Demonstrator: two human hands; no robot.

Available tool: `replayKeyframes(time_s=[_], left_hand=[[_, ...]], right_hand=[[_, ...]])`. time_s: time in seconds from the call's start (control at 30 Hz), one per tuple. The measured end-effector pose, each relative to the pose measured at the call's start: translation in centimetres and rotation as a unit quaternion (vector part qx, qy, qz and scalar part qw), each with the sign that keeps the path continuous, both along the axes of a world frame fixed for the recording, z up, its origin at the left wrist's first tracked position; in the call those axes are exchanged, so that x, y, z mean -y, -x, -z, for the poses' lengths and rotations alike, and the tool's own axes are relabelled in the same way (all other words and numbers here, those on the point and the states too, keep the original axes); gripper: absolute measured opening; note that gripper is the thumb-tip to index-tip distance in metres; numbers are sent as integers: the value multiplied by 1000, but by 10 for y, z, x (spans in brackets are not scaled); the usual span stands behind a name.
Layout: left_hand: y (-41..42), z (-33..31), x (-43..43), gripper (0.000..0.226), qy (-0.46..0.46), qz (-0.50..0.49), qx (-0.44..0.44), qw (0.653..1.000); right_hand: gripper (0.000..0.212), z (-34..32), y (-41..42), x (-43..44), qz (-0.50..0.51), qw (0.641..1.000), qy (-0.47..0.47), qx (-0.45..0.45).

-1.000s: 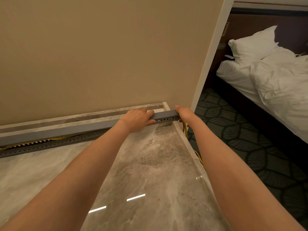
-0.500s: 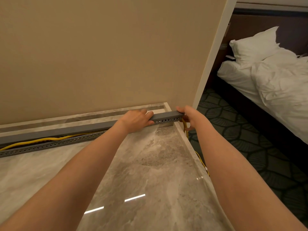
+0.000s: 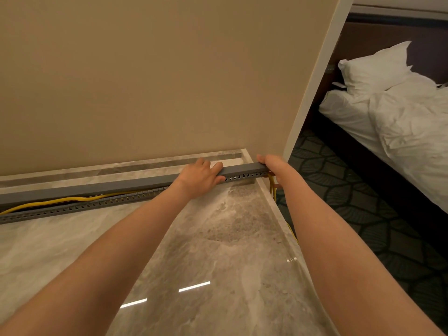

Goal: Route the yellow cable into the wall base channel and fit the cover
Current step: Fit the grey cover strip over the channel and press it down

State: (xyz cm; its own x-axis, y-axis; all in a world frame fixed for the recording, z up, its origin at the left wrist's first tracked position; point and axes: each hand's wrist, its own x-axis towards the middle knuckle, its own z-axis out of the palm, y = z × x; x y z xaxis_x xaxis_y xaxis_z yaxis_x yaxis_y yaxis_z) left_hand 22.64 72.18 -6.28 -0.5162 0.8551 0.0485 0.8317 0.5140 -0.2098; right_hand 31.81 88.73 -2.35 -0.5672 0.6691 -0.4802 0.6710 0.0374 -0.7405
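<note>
A long grey slotted channel [image 3: 80, 209] lies on the marble floor along the foot of the beige wall. The yellow cable [image 3: 60, 201] rests inside its open left part and also hangs off the floor's right edge by the channel's end. The grey cover [image 3: 101, 189] sits over the channel, down at the right end and lifted apart from it toward the left. My left hand [image 3: 202, 177] presses flat on the cover near its right end. My right hand [image 3: 270, 163] grips the cover's right tip at the wall corner.
The glossy marble floor [image 3: 218, 251] ends in a raised edge on the right, with dark patterned carpet [image 3: 363, 214] below it. A bed [image 3: 400, 122] with white sheets and a pillow stands at the right, beyond the wall's white corner trim [image 3: 312, 88].
The gap between cover and channel on the left has widened, showing more yellow cable. My right hand has shifted slightly at the cover's tip; my left hand stays on the cover.
</note>
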Motion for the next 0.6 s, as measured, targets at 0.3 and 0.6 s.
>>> replayKeyframes(time_s=[0.3,0.6], left_hand=[[-9,7,-2,45,6,-4,-67,998],[-10,11,-2,43,-5,5,-56,998]], right_hand=[[33,13,4,-2,-21,999,-46,-3],[31,45,29,-22,-52,984,-141,97]])
